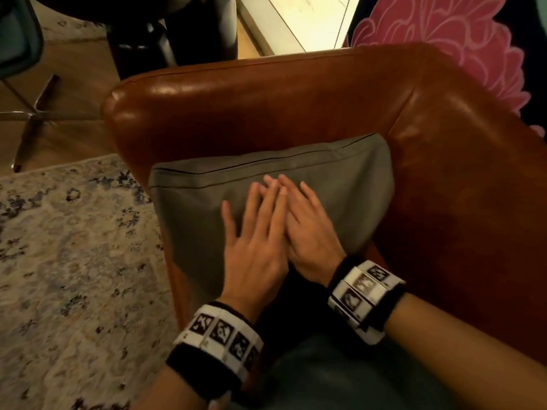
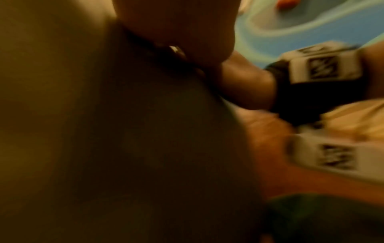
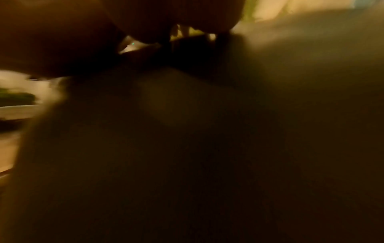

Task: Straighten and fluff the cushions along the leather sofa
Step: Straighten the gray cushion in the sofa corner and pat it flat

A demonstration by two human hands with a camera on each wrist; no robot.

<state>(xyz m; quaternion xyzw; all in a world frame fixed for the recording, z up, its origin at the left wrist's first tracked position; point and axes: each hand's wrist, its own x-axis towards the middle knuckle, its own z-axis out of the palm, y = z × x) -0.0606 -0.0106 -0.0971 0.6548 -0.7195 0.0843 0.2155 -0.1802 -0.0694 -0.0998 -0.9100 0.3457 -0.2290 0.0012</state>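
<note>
Pressing flat, both hands lie on the face of a grey-green cushion (image 1: 340, 184). Nearest the viewer, each forearm carries a black strap with a white marker band (image 1: 220, 335). Beyond the bands, the left hand (image 1: 254, 247) and the right hand (image 1: 310, 235) rest side by side, fingers straight and spread, holding nothing; the left fingers partly overlap the right ones. Under the palms the cushion fabric is matte and smooth, with a faint crease running out to the right of the right hand. Past the fingertips, a dark piped seam (image 1: 266, 164) runs along the cushion's top edge. The cushion leans in the corner of the brown leather sofa (image 1: 266, 99), its armrest beyond the fingertips and its back to the right of the right hand. Left of the left hand, a patterned rug (image 1: 74, 247) covers the floor. Both wrist views are dark and blurred.
</note>
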